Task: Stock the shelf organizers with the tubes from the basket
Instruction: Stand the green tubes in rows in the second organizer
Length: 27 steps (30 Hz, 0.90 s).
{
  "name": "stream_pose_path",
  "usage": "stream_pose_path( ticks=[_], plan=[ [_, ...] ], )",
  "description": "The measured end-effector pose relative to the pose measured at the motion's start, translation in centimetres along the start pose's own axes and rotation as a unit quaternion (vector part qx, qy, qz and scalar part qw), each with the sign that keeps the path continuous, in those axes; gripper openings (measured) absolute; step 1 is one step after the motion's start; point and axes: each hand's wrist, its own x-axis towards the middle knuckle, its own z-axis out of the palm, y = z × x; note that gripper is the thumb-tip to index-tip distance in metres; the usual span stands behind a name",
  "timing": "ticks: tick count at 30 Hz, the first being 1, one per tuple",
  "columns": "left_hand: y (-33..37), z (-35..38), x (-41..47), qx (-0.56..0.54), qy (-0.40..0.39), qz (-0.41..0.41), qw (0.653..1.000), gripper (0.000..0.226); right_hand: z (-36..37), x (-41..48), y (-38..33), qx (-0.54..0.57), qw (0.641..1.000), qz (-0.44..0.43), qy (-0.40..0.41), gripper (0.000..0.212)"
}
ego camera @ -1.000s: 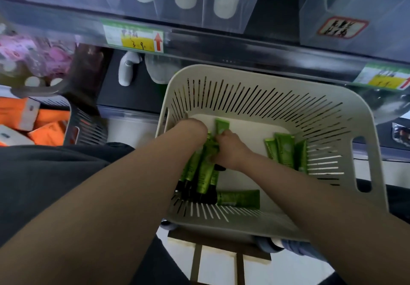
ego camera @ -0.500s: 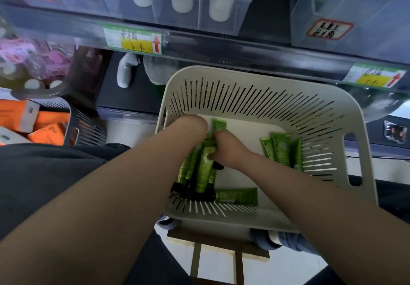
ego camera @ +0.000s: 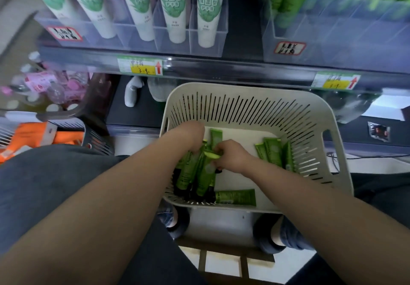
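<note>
Hands at work inside a cream slotted plastic basket point(ego camera: 255, 111), which sits just below the shelf edge in the head view. The left hand point(ego camera: 190, 135) reaches in beside the basket's left wall, and its fingers curl down round the upper ends of a bundle of green tubes with black caps point(ego camera: 188, 173); the fingertips themselves are hidden behind the knuckles. The bundle leans with its caps near the front wall of the basket. The right hand point(ego camera: 231, 156) meets it from the right, thumb and fingers pinching a pale-green crimped tube end point(ego camera: 213, 155) at the top of the bundle. Loose in the basket lie a single green tube point(ego camera: 235, 197), flat along the front wall, and a small group of green tubes point(ego camera: 274, 151) leaning against the right wall. The destination, judged by colour, is the clear acrylic organizer of green tubes point(ego camera: 332, 40) on the shelf above right; a clear acrylic organizer of white tubes point(ego camera: 208, 38) stands to its left. Judged step: collecting a handful before lifting it to the shelf. Risks: the tubes look smooth and are held only at their thin ends, so one may slide out of the bundle when it is raised; a cap may catch in the wall slots; and a large handful may jam at the mouth of a compartment that already looks well filled.
</note>
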Motion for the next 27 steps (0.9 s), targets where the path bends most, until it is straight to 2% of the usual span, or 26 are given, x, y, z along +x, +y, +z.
stream_pose_path(
  ticks=[13, 20, 24, 27],
  plan=[
    [1.4, -0.2, -4.7, -0.07, 0.124, 0.03, 0.989, 0.03, -4.3, -5.5, 1.2, 0.055, 0.995, -0.036, 0.079, 0.022],
    [4.1, -2.6, -7.1, -0.102, 0.215, 0.051, 0.97, 0.025, -8.2, -8.2, 1.8, 0.053, 0.99, -0.061, 0.115, 0.02],
    [6.4, -4.6, -8.3, -0.135, 0.259, 0.068, 0.954, 0.026, -10.5, -9.8, 2.1, 0.058, 0.984, -0.079, 0.148, 0.007],
    [8.1, -6.2, -8.8, -0.152, 0.286, 0.077, 0.943, 0.026, -12.1, -11.0, 2.4, 0.08, 0.977, -0.094, 0.172, 0.005]
  ],
)
